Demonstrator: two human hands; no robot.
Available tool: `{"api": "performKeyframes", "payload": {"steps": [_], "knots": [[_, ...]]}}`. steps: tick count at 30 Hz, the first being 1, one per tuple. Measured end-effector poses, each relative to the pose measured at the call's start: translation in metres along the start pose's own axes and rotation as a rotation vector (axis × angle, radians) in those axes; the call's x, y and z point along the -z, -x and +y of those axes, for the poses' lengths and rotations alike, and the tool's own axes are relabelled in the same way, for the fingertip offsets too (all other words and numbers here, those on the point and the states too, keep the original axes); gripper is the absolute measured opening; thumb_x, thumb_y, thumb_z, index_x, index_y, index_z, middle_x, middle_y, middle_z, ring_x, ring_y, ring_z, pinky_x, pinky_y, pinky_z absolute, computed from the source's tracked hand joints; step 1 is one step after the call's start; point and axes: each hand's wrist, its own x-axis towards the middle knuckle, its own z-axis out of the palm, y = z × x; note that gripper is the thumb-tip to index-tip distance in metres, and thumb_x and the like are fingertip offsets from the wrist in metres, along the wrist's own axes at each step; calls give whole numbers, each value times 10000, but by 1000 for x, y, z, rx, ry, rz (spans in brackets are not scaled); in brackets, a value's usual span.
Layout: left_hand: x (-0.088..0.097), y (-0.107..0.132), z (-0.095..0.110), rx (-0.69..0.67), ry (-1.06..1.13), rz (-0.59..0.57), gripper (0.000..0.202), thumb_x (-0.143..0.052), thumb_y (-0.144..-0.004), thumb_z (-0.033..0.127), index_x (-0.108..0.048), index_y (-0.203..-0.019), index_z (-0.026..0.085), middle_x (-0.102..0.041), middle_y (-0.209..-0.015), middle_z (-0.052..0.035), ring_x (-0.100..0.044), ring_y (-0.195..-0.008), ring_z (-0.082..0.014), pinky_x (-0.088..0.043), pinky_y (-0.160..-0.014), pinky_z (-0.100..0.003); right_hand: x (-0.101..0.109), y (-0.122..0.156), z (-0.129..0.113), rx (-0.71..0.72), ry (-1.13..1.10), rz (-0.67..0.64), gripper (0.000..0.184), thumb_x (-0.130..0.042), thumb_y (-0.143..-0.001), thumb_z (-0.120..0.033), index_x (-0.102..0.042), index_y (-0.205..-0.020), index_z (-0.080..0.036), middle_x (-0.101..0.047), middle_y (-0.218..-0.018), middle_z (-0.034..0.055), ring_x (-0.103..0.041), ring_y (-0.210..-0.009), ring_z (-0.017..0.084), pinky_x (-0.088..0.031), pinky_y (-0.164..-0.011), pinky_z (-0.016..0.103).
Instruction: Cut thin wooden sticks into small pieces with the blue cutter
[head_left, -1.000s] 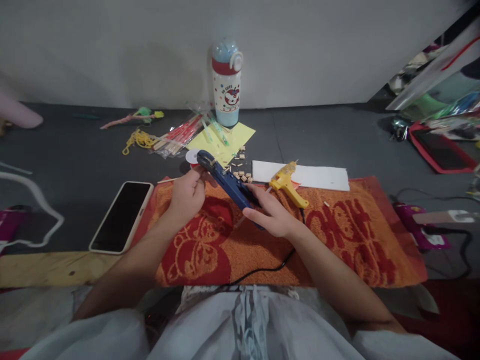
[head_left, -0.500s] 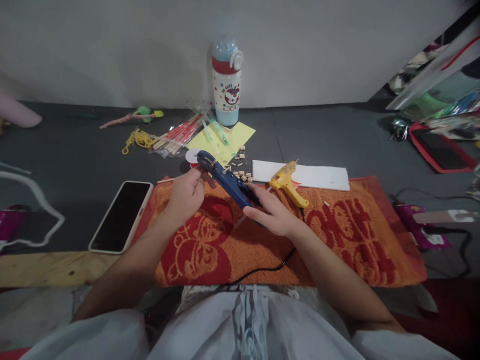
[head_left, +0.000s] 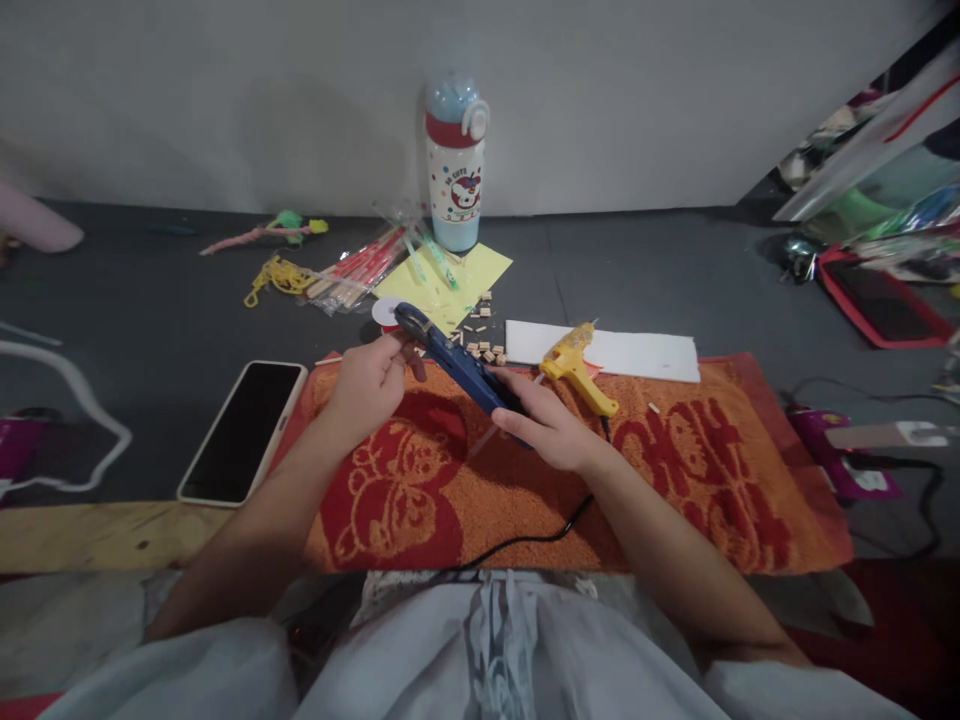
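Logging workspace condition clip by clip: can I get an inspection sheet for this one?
Surface: orange-red towel on a dark grey floor; wooden board at near left.
Job's things: blue tool held above the towel; small wood bits beside its head.
Clutter: yellow glue gun, white sheet, phone, bottle, yellow paper, packet of straws.
Hands: right hand wrapped around the tool's handle; left hand curled at its head, grip unclear.
Cables: black cable crosses the towel from near the glue gun; white cord at left.
Surroundings: plain wall behind; bags at right.
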Motion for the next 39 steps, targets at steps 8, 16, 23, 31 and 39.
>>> {"api": "performKeyframes", "payload": {"steps": [8, 16, 23, 31, 39], "knots": [[0, -1, -1, -14, -44, -9, 263, -400, -775, 110, -649, -724, 177, -680, -633, 2, -580, -556, -121, -447, -622, -216, 0, -1, -2, -18, 28, -3, 514, -410, -920, -477, -453, -1306, -140, -599, -1232, 150, -563, -1124, 291, -444, -954, 448], [-2, 1, 5, 38, -77, 71, 250, -400, -795, 147, -640, -727, 171, -711, -719, -17, -632, -654, -140, -443, -636, -226, -2, 0, -1, -3, 9, 9, 544, -431, -917, -455, -391, -1362, -143, -539, -1325, 155, -525, -1185, 288, -405, -1008, 459], [-3, 2, 3, 31, -100, 90, 243, -407, -815, 158, -643, -757, 162, -706, -731, -32, -634, -669, -145, -430, -633, -233, -2, 0, -1, -14, 21, 7, 556, -419, -922, -453, -385, -1365, -120, -531, -1331, 171, -519, -1196, 282, -398, -1019, 453], [-3, 3, 3, 17, -107, 76, 246, -398, -802, 143, -596, -660, 174, -697, -723, -23, -600, -633, -130, -420, -622, -227, -4, 0, 1, -19, 26, 21, 532, -385, -933, -462, -407, -1353, -136, -550, -1307, 161, -525, -1184, 285, -406, -1002, 453], [-5, 2, -1, -25, -91, 71, 241, -398, -813, 139, -570, -651, 187, -686, -694, -19, -606, -652, -133, -442, -646, -230, -4, 0, -4, -22, 38, 0, 485, -355, -947, -413, -436, -1313, -106, -606, -1184, 157, -577, -1071, 271, -450, -929, 426]]}}
